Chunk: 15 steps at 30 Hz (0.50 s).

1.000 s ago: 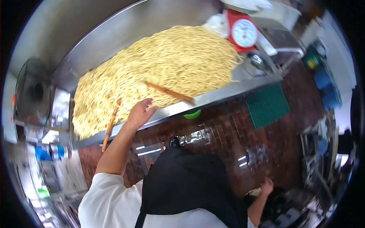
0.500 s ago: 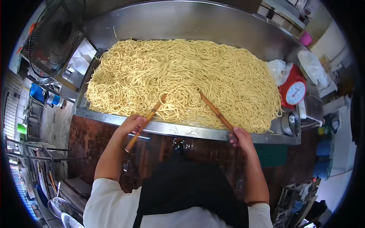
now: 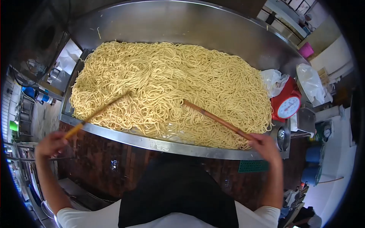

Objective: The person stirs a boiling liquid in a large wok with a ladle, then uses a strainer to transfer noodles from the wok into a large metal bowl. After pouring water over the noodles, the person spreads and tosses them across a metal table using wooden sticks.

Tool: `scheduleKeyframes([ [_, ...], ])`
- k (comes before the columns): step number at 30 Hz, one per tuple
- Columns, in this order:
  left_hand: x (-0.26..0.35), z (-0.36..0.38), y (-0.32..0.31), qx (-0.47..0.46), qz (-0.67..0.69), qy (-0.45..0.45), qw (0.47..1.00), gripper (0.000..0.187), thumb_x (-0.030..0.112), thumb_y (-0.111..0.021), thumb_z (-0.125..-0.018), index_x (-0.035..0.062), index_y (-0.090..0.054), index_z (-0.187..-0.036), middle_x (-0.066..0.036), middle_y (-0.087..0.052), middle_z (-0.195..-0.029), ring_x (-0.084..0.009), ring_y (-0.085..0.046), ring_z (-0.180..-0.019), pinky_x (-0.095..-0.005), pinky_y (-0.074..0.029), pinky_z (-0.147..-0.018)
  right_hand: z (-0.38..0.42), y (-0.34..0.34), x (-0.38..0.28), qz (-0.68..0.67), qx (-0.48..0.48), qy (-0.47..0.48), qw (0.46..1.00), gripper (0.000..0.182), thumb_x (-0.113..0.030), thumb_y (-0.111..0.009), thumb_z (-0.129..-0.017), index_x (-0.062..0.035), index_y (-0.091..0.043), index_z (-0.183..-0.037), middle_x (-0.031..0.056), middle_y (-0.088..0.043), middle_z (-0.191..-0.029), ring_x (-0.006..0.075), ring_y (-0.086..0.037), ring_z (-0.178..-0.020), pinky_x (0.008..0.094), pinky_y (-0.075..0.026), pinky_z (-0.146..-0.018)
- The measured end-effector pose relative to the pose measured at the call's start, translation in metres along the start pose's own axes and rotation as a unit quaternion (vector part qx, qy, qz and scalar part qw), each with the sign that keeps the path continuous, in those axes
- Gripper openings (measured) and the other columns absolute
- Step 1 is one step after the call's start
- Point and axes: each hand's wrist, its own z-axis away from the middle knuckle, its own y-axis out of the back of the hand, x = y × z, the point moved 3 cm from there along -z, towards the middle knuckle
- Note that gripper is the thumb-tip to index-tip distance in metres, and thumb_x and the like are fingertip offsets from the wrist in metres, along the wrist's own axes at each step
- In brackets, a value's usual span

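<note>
A wide heap of pale yellow noodles [image 3: 171,83] covers most of a steel tray table [image 3: 152,143]. My left hand [image 3: 52,144], slightly blurred, grips the near end of a wooden stick [image 3: 97,114] out past the table's front edge at left. That stick slants up to the right, its far tip against the noodles. On the other side, my right hand [image 3: 265,145] is closed around a second wooden stick [image 3: 218,120], just above the front rim. Its far end rests at the middle of the heap.
To the right of the noodles stand a red dial scale [image 3: 286,102], a plastic bag [image 3: 273,81] and a metal bowl [image 3: 282,136]. A tall steel backsplash [image 3: 171,24] rises behind. A dark fan [image 3: 43,41] is at upper left, and a green crate [image 3: 253,166] lies below the table.
My left hand and its stick have swung outward to the left. My right hand has moved right, its stick tilting flatter. The view has shifted slightly.
</note>
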Motion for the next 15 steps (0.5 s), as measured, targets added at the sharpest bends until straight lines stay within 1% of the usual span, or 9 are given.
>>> scheduleKeyframes([
  [1,0.008,0.008,0.012,0.067,0.004,-0.030,0.997,0.031,0.029,-0.066,-0.092,0.0051,-0.064,-0.111,0.004,-0.049,-0.059,-0.0039,-0.040,-0.042,-0.0200,-0.030,-0.037,0.010,0.029,0.006,0.025,0.020,-0.002,0.999,0.035,-0.018,-0.069,-0.088,0.0006,-0.066,-0.117,0.0037,-0.064,-0.083,0.0126,-0.058,-0.076,0.0289,-0.048,-0.072],
  [4,0.095,0.005,-0.001,0.083,-0.009,-0.098,0.992,0.034,0.032,-0.066,-0.091,0.0074,-0.063,-0.115,0.003,-0.053,-0.064,-0.0044,-0.044,-0.046,-0.0201,-0.032,-0.037,0.050,0.100,-0.012,-0.036,0.024,-0.040,0.998,0.034,-0.015,-0.069,-0.087,0.0012,-0.066,-0.116,0.0021,-0.063,-0.082,0.0089,-0.055,-0.078,0.0273,-0.046,-0.071],
  [6,0.162,-0.038,-0.034,0.030,-0.176,-0.083,0.980,0.034,0.035,-0.064,-0.091,0.0066,-0.065,-0.110,-0.001,-0.054,-0.064,-0.0081,-0.048,-0.049,-0.0260,-0.038,-0.042,0.079,0.133,-0.014,-0.028,0.093,-0.034,0.995,0.032,-0.012,-0.064,-0.088,0.0023,-0.065,-0.117,0.0014,-0.063,-0.082,0.0070,-0.053,-0.078,0.0250,-0.044,-0.071],
  [7,0.193,-0.072,-0.058,0.044,-0.356,-0.150,0.922,0.037,0.039,-0.060,-0.092,0.0038,-0.066,-0.101,-0.005,-0.056,-0.064,-0.0148,-0.054,-0.054,-0.0345,-0.043,-0.051,0.098,0.149,-0.021,-0.056,0.123,-0.085,0.987,0.033,-0.010,-0.063,-0.088,0.0038,-0.064,-0.117,0.0032,-0.063,-0.082,0.0087,-0.053,-0.077,0.0254,-0.044,-0.071],
  [8,0.224,-0.119,-0.093,0.014,-0.462,-0.168,0.871,0.042,0.041,-0.055,-0.095,0.0006,-0.068,-0.100,-0.007,-0.062,-0.067,-0.0174,-0.057,-0.056,-0.0374,-0.045,-0.056,0.111,0.165,-0.022,0.002,0.156,-0.061,0.986,0.033,-0.009,-0.062,-0.087,0.0060,-0.063,-0.117,0.0051,-0.063,-0.081,0.0105,-0.054,-0.076,0.0261,-0.044,-0.071],
  [10,0.305,-0.173,-0.182,-0.002,-0.493,-0.192,0.848,0.047,0.046,-0.050,-0.095,0.0036,-0.070,-0.100,-0.011,-0.064,-0.072,-0.0229,-0.061,-0.063,-0.0413,-0.047,-0.066,0.136,0.188,-0.026,0.055,0.205,-0.095,0.973,0.035,-0.012,-0.062,-0.088,0.0080,-0.062,-0.117,0.0087,-0.065,-0.081,0.0128,-0.057,-0.076,0.0284,-0.045,-0.071],
  [11,0.336,-0.214,-0.213,-0.011,-0.480,-0.266,0.836,0.046,0.045,-0.051,-0.094,0.0027,-0.070,-0.098,-0.012,-0.065,-0.074,-0.0225,-0.062,-0.065,-0.0407,-0.048,-0.067,0.138,0.189,-0.021,0.054,0.210,-0.095,0.972,0.035,-0.012,-0.062,-0.088,0.0080,-0.062,-0.117,0.0087,-0.065,-0.081,0.0128,-0.057,-0.076,0.0284,-0.045,-0.071],
  [14,0.401,-0.243,-0.298,-0.074,-0.414,-0.296,0.858,0.044,0.037,-0.058,-0.091,-0.0020,-0.063,-0.111,-0.014,-0.068,-0.096,-0.0233,-0.064,-0.071,-0.0400,-0.051,-0.067,0.116,0.184,-0.015,0.158,0.163,-0.118,0.967,0.028,-0.018,-0.062,-0.089,-0.0043,-0.067,-0.113,0.0175,-0.068,-0.086,0.0284,-0.066,-0.080,0.0363,-0.049,-0.073],
  [15,0.398,-0.224,-0.312,-0.108,-0.303,-0.285,0.903,0.049,0.037,-0.061,-0.089,-0.0019,-0.060,-0.119,-0.014,-0.068,-0.101,-0.0268,-0.064,-0.073,-0.0407,-0.052,-0.073,0.089,0.168,-0.013,0.203,0.116,-0.137,0.963,0.026,-0.021,-0.062,-0.089,-0.0089,-0.069,-0.112,0.0198,-0.068,-0.089,0.0350,-0.067,-0.084,0.0400,-0.051,-0.074],
])
